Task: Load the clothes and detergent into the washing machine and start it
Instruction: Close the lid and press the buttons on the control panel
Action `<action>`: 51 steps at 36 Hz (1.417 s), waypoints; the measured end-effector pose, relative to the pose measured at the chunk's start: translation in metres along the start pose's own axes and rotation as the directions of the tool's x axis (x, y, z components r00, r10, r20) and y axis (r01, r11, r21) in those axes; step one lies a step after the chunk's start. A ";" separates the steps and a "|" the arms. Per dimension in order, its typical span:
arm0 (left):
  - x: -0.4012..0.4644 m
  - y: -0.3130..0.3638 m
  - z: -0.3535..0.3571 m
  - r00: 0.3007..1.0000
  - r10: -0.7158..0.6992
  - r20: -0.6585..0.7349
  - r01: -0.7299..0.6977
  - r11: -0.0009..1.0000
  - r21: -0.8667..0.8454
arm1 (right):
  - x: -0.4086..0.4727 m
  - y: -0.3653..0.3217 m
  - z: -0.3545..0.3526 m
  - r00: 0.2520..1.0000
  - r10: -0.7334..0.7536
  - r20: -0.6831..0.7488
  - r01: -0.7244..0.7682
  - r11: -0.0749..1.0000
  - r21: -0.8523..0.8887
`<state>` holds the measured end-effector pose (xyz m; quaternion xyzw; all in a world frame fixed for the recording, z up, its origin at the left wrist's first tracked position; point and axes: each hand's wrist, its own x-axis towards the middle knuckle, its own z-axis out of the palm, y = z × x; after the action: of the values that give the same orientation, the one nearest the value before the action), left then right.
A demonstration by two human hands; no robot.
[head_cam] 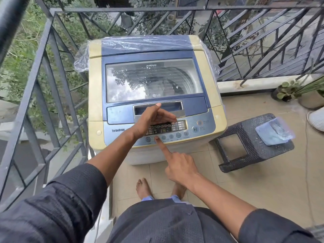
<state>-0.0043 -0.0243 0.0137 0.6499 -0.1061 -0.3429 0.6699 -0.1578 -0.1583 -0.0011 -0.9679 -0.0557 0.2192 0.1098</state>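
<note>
A cream and blue top-loading washing machine (94, 81) stands on a balcony with its glass lid (152, 79) closed. The control panel (203, 127) is lit and its display reads 14. My right hand (178, 165) points with the index finger, whose tip touches a round button in the panel's lower row; its other fingers are curled. My left hand (152, 120) hovers over the left part of the panel, fingers relaxed and holding nothing. Clothes are not clearly visible through the reflecting lid.
Black metal railing (52, 71) runs along the left and behind the machine. A dark woven stool (245, 148) stands to the right with a clear blue plastic packet (274, 131) on it. Potted plants (287, 92) sit at the far right. My bare feet (144, 188) stand on tiles.
</note>
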 end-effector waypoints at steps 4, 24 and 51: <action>0.003 0.002 -0.002 1.000 -0.014 0.024 0.014 1.000 0.006 | 0.001 0.002 -0.001 1.000 0.011 0.007 -0.012 0.995 0.100; -0.001 -0.001 -0.001 1.000 0.014 -0.001 -0.014 0.999 0.043 | -0.001 0.032 0.002 0.981 0.148 -0.127 -0.085 0.911 0.404; 0.004 -0.003 -0.009 0.998 0.018 0.061 -0.021 0.999 0.047 | -0.015 0.081 0.001 0.898 0.378 -0.227 -0.293 0.897 0.331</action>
<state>0.0028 -0.0190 0.0085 0.6539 -0.1407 -0.3531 0.6542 -0.1671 -0.2391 -0.0153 -0.9575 0.1627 0.0988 0.2167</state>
